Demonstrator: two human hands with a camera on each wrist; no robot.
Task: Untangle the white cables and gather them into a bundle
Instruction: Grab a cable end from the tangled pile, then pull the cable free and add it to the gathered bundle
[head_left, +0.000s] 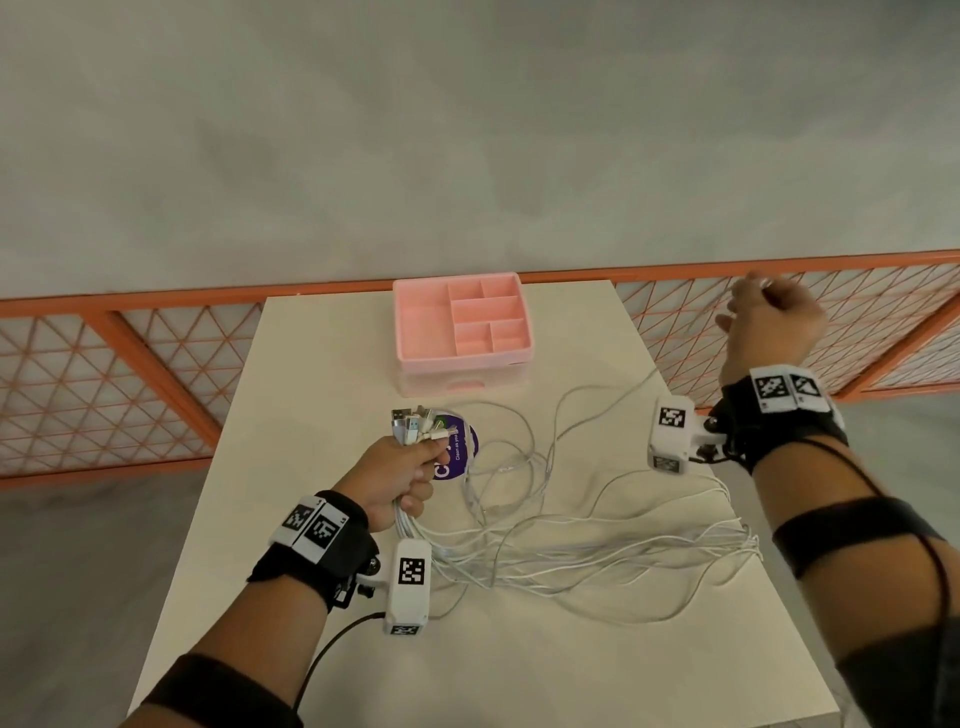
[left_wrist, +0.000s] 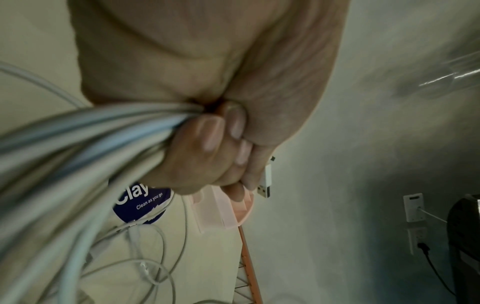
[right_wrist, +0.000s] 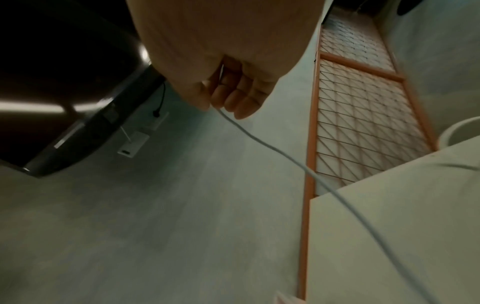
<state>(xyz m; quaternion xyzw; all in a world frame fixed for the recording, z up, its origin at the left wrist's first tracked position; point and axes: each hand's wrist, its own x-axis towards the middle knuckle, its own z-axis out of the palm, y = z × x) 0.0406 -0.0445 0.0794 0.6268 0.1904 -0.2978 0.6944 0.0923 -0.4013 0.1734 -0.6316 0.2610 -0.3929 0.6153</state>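
Several thin white cables (head_left: 582, 551) sprawl in loose loops across the cream table (head_left: 322, 374). My left hand (head_left: 402, 480) grips a bunch of them in a fist near the table's middle, with their USB plugs (head_left: 418, 423) sticking up above the fist. In the left wrist view the fingers (left_wrist: 207, 142) curl tight round the cable bunch (left_wrist: 85, 139), and one plug (left_wrist: 266, 183) pokes out. My right hand (head_left: 769, 322) is raised beyond the table's right edge. It pinches the end of a single white cable (right_wrist: 272, 150) that runs taut back to the table.
A pink compartment tray (head_left: 462, 325) stands at the table's far edge. A round purple sticker (head_left: 457, 452) lies just right of my left hand. An orange mesh fence (head_left: 130, 374) runs behind the table, with grey floor beyond.
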